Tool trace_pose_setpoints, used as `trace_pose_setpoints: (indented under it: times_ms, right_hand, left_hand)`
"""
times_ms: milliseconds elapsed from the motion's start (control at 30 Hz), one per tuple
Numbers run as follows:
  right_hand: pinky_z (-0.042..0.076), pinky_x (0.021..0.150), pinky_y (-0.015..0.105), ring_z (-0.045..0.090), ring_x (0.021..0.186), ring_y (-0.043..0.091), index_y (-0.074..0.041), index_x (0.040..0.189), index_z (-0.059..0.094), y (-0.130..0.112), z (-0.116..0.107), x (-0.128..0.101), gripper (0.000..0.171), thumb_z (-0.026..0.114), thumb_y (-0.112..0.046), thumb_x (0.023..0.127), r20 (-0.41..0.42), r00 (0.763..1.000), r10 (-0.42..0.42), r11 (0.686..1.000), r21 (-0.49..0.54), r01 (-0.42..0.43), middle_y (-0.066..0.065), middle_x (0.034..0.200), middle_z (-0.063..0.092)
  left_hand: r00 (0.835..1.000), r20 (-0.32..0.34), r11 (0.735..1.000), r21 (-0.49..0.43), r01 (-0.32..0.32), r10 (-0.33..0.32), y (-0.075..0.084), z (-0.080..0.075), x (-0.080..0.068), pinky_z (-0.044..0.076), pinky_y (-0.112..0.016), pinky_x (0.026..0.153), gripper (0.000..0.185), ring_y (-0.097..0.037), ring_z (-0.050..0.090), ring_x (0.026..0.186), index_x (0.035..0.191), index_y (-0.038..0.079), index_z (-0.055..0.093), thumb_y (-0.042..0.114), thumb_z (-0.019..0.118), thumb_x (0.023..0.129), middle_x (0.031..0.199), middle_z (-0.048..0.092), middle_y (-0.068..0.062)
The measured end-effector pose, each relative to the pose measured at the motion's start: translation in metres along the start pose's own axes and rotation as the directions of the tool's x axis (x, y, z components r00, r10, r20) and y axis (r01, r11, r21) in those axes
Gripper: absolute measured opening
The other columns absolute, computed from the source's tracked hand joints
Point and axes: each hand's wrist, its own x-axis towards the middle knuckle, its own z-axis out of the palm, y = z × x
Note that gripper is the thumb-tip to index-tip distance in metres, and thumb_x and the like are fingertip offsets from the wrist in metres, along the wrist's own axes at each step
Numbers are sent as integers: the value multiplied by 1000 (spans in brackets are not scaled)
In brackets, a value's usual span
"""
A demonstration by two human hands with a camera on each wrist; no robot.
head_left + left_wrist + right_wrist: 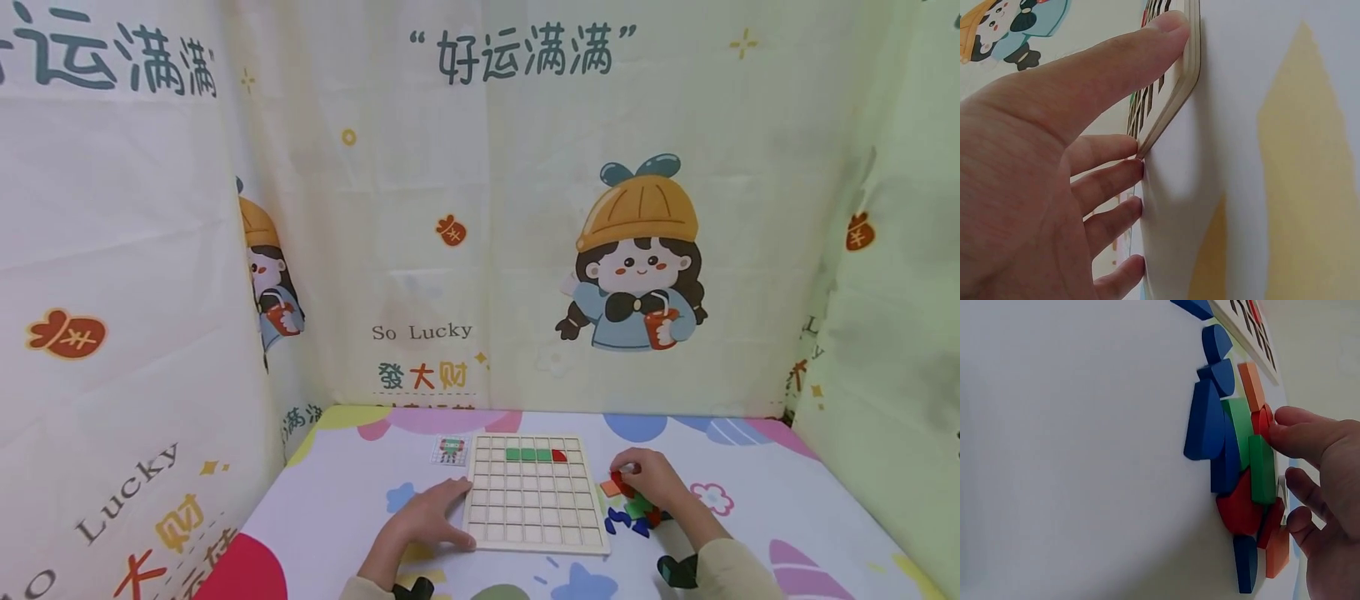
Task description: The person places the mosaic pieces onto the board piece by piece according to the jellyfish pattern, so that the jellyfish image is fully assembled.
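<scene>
A wooden grid board (536,500) lies flat on the table, with three green squares (528,454) and a red quarter-round piece (558,456) in its top row. My left hand (442,512) rests flat beside the board's left edge. Its thumb lies along the board's rim (1190,56) and its straight fingers press the tablecloth. To the right of the board, my right hand (628,477) hovers over a pile of blue, green, red and orange pieces (632,505). Its fingertips pinch a small red piece (1262,419) at the pile's edge, and the other fingers curl over the green piece (1262,469).
A small pattern card (450,450) lies just left of the board's far corner. Printed fabric walls enclose the table (337,517) on the left, back and right. Blue pieces (1205,425) lie on the side of the pile away from my fingers.
</scene>
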Motion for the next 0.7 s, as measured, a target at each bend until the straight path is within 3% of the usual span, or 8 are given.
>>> trace_pose_setpoints:
  times_ms: [400,700]
  right_hand:
    - [47,66,24,49,77,15,-20,86,69,-3,4,-1,10,71,-16,78,-31,1000,3,999,-32,-4,0,93,65]
    - [43,59,23,47,73,15,-20,82,68,-1,1,3,9,73,-17,75,-1,1000,16,996,-83,-16,-1,80,60]
  left_hand:
    - [1000,2,1000,-6,24,-24,-2,-2,-2,31,-54,107,90,-32,35,133,136,18,42,45,80,60,143,41,-5]
    - [1000,8,1000,-13,16,-16,2,-1,-1,32,-53,107,89,-31,35,133,137,19,42,45,80,61,143,41,-4]
